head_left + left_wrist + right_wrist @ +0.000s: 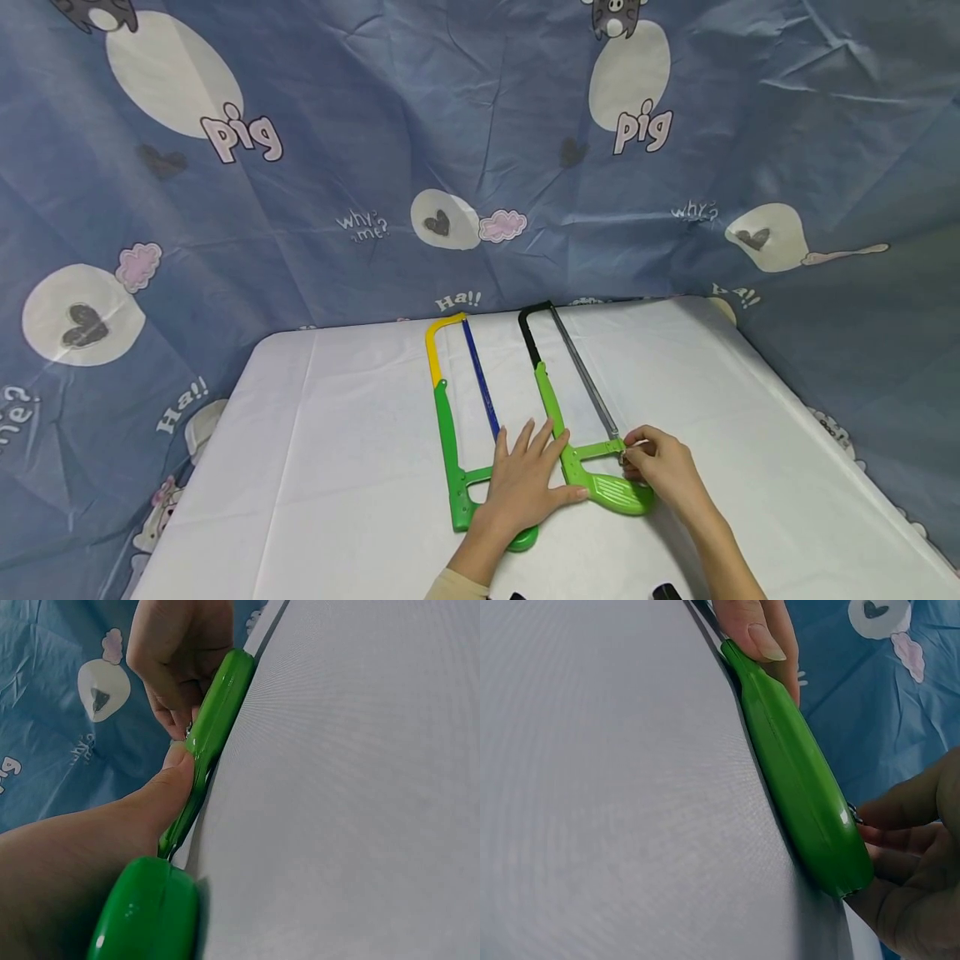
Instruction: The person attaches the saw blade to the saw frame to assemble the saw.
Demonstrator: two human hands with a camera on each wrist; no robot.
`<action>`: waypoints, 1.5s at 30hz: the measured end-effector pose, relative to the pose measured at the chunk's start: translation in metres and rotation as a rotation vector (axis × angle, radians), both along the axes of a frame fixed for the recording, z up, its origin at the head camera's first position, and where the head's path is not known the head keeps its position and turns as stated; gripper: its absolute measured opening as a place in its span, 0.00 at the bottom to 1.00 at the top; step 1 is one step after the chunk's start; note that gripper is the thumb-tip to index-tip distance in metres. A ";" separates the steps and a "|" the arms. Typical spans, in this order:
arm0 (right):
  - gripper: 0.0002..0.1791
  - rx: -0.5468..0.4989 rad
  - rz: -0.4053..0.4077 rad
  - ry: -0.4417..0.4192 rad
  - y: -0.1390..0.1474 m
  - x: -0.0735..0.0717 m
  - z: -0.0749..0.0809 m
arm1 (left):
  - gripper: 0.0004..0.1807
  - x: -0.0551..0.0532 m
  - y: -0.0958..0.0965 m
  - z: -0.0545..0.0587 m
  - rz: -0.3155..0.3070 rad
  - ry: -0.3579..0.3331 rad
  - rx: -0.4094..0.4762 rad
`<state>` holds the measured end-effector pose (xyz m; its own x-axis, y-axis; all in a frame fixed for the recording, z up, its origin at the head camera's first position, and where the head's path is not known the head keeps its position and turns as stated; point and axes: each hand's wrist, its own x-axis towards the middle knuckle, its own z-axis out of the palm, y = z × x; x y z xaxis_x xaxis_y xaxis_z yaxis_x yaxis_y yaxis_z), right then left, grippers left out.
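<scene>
Two hacksaws lie side by side on the white-covered table. The right one is a light green hacksaw (617,493) with a black front bow and a grey blade (585,371). Across its frame my left hand (525,479) rests with fingers spread, the thumb against the handle. My right hand (663,467) pinches a small metal wing nut (853,814) at the blade's handle end; fingers mostly hide it. Partly under my left hand and wrist is a dark green hacksaw (447,425) with a yellow bow and a blue blade (482,379).
A blue printed cloth (315,183) hangs behind the table and down its sides. White cloth (360,400) covers the tabletop. Two small black objects, one a black cylinder end (666,592), show at the near edge.
</scene>
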<state>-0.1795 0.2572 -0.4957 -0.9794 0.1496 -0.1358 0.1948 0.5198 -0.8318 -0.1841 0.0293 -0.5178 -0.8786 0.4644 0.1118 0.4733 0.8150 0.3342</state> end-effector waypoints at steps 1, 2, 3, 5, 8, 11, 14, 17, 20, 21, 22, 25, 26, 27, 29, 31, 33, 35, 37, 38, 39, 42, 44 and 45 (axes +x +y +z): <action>0.11 -0.008 0.000 -0.001 0.000 0.000 0.000 | 0.48 0.000 0.000 -0.001 0.002 0.000 -0.002; 0.11 -0.016 -0.001 -0.002 0.000 0.000 0.000 | 0.48 0.000 0.000 -0.002 0.003 0.004 0.000; 0.11 -0.022 0.001 -0.001 0.000 0.000 0.000 | 0.48 0.000 0.000 -0.003 0.005 0.006 -0.002; 0.11 -0.034 0.004 0.001 0.000 0.000 0.000 | 0.48 0.000 0.000 -0.002 0.007 -0.002 -0.010; 0.10 -0.054 0.007 0.003 0.000 0.001 0.000 | 0.48 0.000 0.000 0.000 0.003 -0.014 -0.013; 0.10 -0.067 0.008 0.003 -0.001 0.002 0.000 | 0.48 -0.001 0.000 0.001 0.001 -0.019 -0.018; 0.09 -0.070 0.007 0.000 -0.001 0.001 0.000 | 0.48 -0.001 0.000 0.001 0.003 -0.008 -0.022; 0.09 -0.087 0.009 0.002 -0.001 0.001 -0.001 | 0.48 -0.001 0.000 0.000 0.006 -0.002 -0.025; 0.09 -0.099 0.010 0.002 -0.001 0.001 -0.002 | 0.48 -0.001 -0.001 -0.001 0.004 -0.003 -0.011; 0.09 -0.102 0.010 0.003 -0.001 0.001 -0.002 | 0.48 -0.001 -0.001 -0.001 0.003 0.000 -0.004; 0.09 -0.105 0.009 0.003 -0.001 0.001 -0.002 | 0.48 -0.001 0.000 -0.002 0.002 0.002 0.004; 0.09 -0.112 0.006 0.004 -0.001 0.001 -0.003 | 0.48 -0.001 0.000 -0.003 0.000 0.008 0.015; 0.10 -0.117 0.006 0.006 -0.001 0.001 -0.004 | 0.48 -0.001 0.000 -0.003 0.001 0.011 0.016; 0.10 -0.121 0.006 0.007 -0.001 0.001 -0.004 | 0.48 -0.001 0.000 -0.003 0.001 0.011 0.014; 0.10 -0.130 0.003 0.007 -0.001 0.001 -0.004 | 0.48 -0.001 -0.001 -0.003 0.001 0.010 0.013; 0.10 -0.139 0.003 0.008 -0.001 0.001 -0.005 | 0.48 -0.001 -0.001 -0.002 0.000 0.009 0.010; 0.10 -0.140 0.001 0.012 -0.001 0.001 -0.006 | 0.48 -0.001 -0.001 -0.001 0.001 0.004 0.002; 0.11 -0.114 -0.003 0.016 -0.001 0.001 -0.006 | 0.48 -0.001 -0.001 0.000 0.000 0.001 -0.003; 0.12 -0.063 -0.005 0.024 -0.001 0.002 -0.007 | 0.48 0.000 -0.001 0.000 -0.001 -0.002 -0.010; 0.13 -0.030 -0.007 0.028 -0.001 0.003 -0.007 | 0.48 0.000 -0.001 0.000 -0.001 -0.003 -0.012; 0.13 0.007 -0.006 0.034 -0.001 0.003 -0.007 | 0.48 0.000 -0.001 0.001 -0.001 -0.002 -0.013; 0.14 0.121 0.002 0.059 -0.003 0.005 -0.005 | 0.48 0.001 -0.001 0.001 0.001 0.003 -0.015; 0.13 0.195 0.012 0.077 -0.004 0.005 -0.003 | 0.48 0.001 -0.001 0.001 0.002 0.008 -0.013; 0.13 0.233 0.018 0.086 -0.006 0.005 -0.002 | 0.48 0.001 -0.001 0.001 0.002 0.008 -0.012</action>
<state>-0.1742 0.2516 -0.4972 -0.9886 0.1494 -0.0154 0.1171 0.7020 -0.7025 -0.1835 0.0283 -0.5169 -0.8787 0.4638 0.1131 0.4742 0.8201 0.3204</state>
